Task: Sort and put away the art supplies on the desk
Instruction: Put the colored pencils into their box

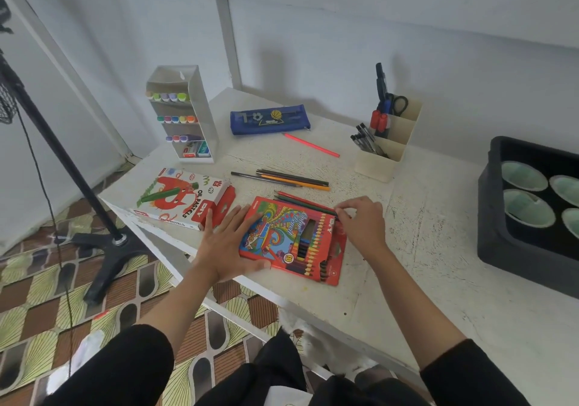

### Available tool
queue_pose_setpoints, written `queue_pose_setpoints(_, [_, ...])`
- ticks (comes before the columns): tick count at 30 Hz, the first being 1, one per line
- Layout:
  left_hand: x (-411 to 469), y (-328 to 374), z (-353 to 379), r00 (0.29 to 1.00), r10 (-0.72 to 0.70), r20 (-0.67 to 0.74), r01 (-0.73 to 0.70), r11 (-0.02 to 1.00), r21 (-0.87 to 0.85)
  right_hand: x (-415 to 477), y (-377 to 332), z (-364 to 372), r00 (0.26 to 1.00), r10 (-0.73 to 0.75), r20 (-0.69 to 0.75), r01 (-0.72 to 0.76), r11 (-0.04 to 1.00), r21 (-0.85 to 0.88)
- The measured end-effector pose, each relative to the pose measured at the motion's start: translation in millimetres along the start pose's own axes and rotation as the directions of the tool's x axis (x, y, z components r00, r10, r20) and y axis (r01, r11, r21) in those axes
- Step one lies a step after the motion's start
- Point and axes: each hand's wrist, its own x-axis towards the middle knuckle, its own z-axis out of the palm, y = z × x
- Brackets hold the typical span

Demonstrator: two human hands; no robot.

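Note:
A red colour pencil box [291,239] lies flat near the desk's front edge. My left hand [227,244] presses flat on its left side, fingers straight. My right hand [363,222] is at the box's far right corner, its fingertips pinching the ends of a few loose colour pencils [300,202] lying along the box's far edge. Behind them lies a bunch of pencils and pens [282,178]. A pink pencil [311,145] lies further back, next to a blue pencil case [269,119]. An oil pastels box [185,198] sits at the left.
A white marker rack [188,117] stands at the back left. A cream pen holder [388,142] with pens, markers and scissors stands at the back right. A black tray [488,217] with paint cups sits at the right edge. A black stand [62,155] is beside the desk.

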Motion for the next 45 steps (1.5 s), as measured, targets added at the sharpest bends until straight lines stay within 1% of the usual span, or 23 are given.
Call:
queue_pose_setpoints(3, [1,0,-1,1.0,-0.001,0.013,0.001,1.0,0.012,15,-14,11,0.996,-0.041,0.084,0.052,0.99,-0.132])
queue_pose_setpoints(5, [1,0,-2,1.0,-0.004,0.002,0.004,1.0,-0.012,22,-24,20,0.985,-0.079,0.154,0.113,0.966,-0.231])
queue_pose_setpoints(8, [1,0,-2,1.0,-0.002,0.001,0.002,0.999,-0.038,31,-40,33,0.963,-0.109,0.245,0.201,0.9,-0.388])
queue_pose_setpoints(11, [1,0,-2,1.0,0.003,-0.002,-0.003,0.999,-0.036,38,-51,43,0.958,-0.127,0.258,0.245,0.83,-0.501])
queue_pose_setpoints(16, [2,-2,0,1.0,-0.001,0.02,0.001,1.0,-0.004,43,-59,52,0.966,-0.103,0.236,0.224,0.791,-0.569])
queue_pose_setpoints(20, [3,-2,-1,0.999,-0.013,0.035,0.012,1.0,0.023,45,-58,52,0.976,-0.081,0.202,0.177,0.834,-0.523])
queue_pose_setpoints(23, [2,-2,-1,0.999,-0.02,0.039,0.019,1.0,0.022,48,-56,50,0.976,-0.082,0.2,0.17,0.861,-0.48])
queue_pose_setpoints(26, [2,-2,-1,0.999,-0.016,0.038,0.015,0.999,0.029,48,-48,45,0.978,-0.093,0.185,0.16,0.906,-0.393])
queue_pose_setpoints(30, [2,-3,0,1.0,-0.003,0.017,0.003,1.0,-0.015,47,-34,25,0.985,-0.132,0.113,0.16,0.945,-0.287])
queue_pose_setpoints(31, [2,-3,0,1.0,0.001,0.011,-0.001,1.0,-0.021,45,-32,17,0.988,-0.128,0.092,0.146,0.96,-0.237])
queue_pose_setpoints(34, [2,-2,1,1.0,0.005,-0.009,-0.006,0.999,-0.049,39,-27,-5,0.997,-0.074,0.021,0.074,0.997,-0.016])
queue_pose_setpoints(37, [1,-3,1,1.0,0.003,0.0,-0.003,0.999,-0.034,27,-16,-26,1.0,0.021,-0.014,-0.019,0.989,0.147])
queue_pose_setpoints(39, [1,-3,2,1.0,-0.003,0.0,0.003,1.0,-0.031,17,-6,-36,0.99,0.143,-0.018,-0.133,0.951,0.278])
queue_pose_setpoints(41, [1,-4,2,1.0,-0.007,0.017,0.007,1.0,-0.012,4,5,-42,0.958,0.287,-0.018,-0.249,0.859,0.447])
queue_pose_setpoints(43, [1,-4,1,0.999,-0.015,0.034,0.015,1.0,0.006,-11,16,-46,0.917,0.397,-0.042,-0.3,0.755,0.582])
queue_pose_setpoints(45, [1,-3,-1,0.999,-0.015,0.037,0.014,1.0,0.014,-27,26,-46,0.877,0.472,-0.086,-0.292,0.668,0.685])
